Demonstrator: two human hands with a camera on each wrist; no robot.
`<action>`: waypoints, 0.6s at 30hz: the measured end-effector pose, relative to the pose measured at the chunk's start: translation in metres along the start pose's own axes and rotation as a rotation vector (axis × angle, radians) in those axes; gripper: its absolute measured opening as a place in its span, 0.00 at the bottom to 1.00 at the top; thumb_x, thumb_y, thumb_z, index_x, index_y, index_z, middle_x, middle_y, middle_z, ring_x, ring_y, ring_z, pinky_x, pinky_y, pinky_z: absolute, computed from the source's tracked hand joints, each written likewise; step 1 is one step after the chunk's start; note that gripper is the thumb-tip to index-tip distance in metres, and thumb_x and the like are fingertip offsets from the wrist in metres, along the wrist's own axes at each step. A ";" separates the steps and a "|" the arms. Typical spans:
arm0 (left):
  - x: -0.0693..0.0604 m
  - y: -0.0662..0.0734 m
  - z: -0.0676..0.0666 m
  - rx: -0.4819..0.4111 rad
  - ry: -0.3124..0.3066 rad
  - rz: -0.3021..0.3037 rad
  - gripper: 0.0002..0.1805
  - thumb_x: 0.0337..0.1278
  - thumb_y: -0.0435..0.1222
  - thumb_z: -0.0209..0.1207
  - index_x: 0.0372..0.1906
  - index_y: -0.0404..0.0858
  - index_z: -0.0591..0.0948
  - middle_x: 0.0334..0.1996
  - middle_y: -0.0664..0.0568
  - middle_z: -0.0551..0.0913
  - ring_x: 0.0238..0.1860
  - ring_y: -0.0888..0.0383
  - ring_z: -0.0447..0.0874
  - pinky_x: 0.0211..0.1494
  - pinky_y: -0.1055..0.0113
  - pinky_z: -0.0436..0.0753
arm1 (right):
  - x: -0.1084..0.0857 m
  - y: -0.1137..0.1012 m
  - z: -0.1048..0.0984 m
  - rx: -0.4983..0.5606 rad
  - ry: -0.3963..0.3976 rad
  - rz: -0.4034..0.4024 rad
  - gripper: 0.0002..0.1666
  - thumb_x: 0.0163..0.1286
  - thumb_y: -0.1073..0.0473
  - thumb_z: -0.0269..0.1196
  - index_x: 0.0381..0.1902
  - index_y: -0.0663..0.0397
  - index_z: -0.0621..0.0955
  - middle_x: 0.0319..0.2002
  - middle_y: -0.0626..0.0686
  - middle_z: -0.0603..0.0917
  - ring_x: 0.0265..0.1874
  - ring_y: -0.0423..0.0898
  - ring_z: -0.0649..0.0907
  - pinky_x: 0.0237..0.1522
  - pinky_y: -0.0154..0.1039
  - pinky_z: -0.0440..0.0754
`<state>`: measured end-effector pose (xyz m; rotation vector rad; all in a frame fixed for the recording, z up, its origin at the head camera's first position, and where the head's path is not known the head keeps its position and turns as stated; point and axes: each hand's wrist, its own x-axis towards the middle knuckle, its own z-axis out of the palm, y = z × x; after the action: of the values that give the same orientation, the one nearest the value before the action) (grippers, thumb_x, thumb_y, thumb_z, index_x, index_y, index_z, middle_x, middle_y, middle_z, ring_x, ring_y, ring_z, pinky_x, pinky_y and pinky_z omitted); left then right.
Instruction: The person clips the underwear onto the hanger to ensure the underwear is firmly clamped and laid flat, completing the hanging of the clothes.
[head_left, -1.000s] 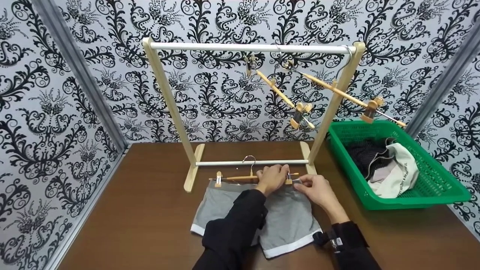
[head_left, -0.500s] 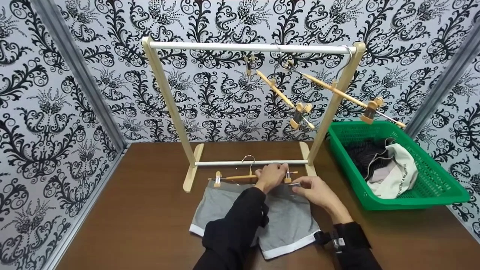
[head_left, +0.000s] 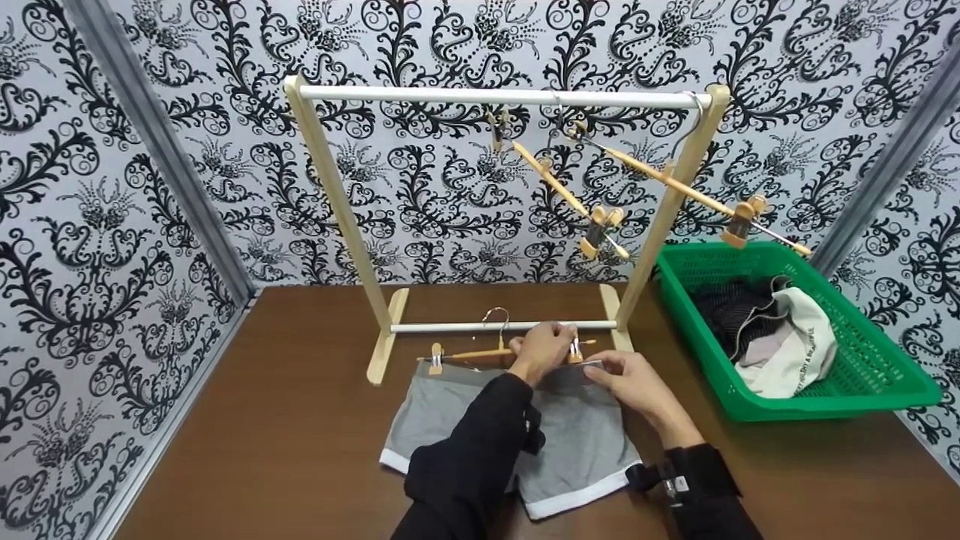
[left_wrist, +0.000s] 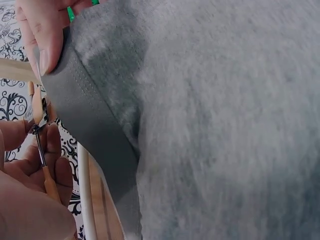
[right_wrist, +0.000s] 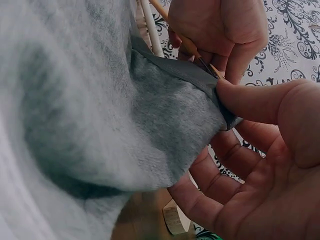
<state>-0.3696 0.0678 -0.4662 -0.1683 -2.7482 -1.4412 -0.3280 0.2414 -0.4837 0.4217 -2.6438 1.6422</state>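
A slim wooden hanger (head_left: 476, 354) is pinched at its right tan clip (head_left: 575, 352) by the left hand (head_left: 543, 350); grey cloth shorts (head_left: 581, 435), farther right, by the right hand (head_left: 634, 379).

In the head view, the left sleeve (head_left: 469, 457) hides the middle of the grey shorts (head_left: 577, 435); the near edge of the table (head_left: 277, 427) is cropped below. The left wrist view cuts off part of the left hand (left_wrist: 32, 205).

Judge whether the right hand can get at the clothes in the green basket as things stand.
Likely yes: the clothes lie uncovered in the green basket beside the right hand, though it pinches the gray shorts.
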 end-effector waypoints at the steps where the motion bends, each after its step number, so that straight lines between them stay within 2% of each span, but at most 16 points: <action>1: 0.000 0.000 0.000 -0.002 0.005 0.003 0.17 0.72 0.48 0.54 0.31 0.44 0.84 0.29 0.57 0.84 0.40 0.57 0.82 0.58 0.49 0.59 | 0.000 0.000 0.000 0.004 0.007 0.006 0.12 0.70 0.64 0.67 0.45 0.71 0.84 0.36 0.54 0.85 0.33 0.42 0.79 0.35 0.33 0.74; 4: 0.000 -0.001 0.000 -0.007 0.014 0.008 0.18 0.71 0.48 0.54 0.31 0.43 0.85 0.29 0.57 0.85 0.39 0.57 0.81 0.58 0.49 0.59 | 0.000 0.001 0.000 0.028 0.017 0.021 0.13 0.70 0.64 0.66 0.46 0.72 0.84 0.34 0.52 0.84 0.33 0.42 0.78 0.35 0.33 0.74; 6: 0.000 -0.001 0.000 -0.013 0.008 0.006 0.18 0.72 0.49 0.54 0.32 0.43 0.85 0.32 0.57 0.85 0.40 0.56 0.82 0.59 0.49 0.58 | 0.000 0.000 0.000 0.062 -0.007 0.036 0.15 0.71 0.64 0.65 0.48 0.73 0.83 0.34 0.50 0.83 0.33 0.42 0.77 0.35 0.33 0.74; 11: 0.001 -0.002 -0.003 -0.028 -0.021 -0.011 0.19 0.75 0.50 0.52 0.39 0.43 0.86 0.40 0.56 0.87 0.47 0.54 0.82 0.62 0.48 0.57 | 0.000 -0.002 -0.002 0.150 -0.077 0.108 0.18 0.74 0.62 0.62 0.53 0.74 0.80 0.29 0.45 0.77 0.23 0.37 0.71 0.27 0.31 0.68; 13: 0.001 -0.002 -0.003 -0.034 -0.025 -0.017 0.19 0.75 0.50 0.51 0.39 0.43 0.87 0.41 0.56 0.87 0.47 0.54 0.82 0.62 0.48 0.56 | 0.000 -0.001 -0.001 0.168 -0.052 0.120 0.18 0.74 0.63 0.62 0.53 0.74 0.79 0.29 0.44 0.77 0.24 0.37 0.71 0.27 0.31 0.68; 18: 0.001 0.000 -0.005 -0.051 -0.023 -0.025 0.20 0.74 0.52 0.52 0.42 0.43 0.87 0.42 0.57 0.87 0.47 0.55 0.81 0.62 0.49 0.56 | 0.002 -0.001 0.002 0.166 0.067 0.121 0.14 0.72 0.66 0.63 0.49 0.73 0.81 0.34 0.49 0.82 0.34 0.42 0.77 0.35 0.33 0.74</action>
<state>-0.3710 0.0636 -0.4631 -0.1528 -2.7425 -1.5266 -0.3293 0.2390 -0.4834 0.2067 -2.5410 1.8839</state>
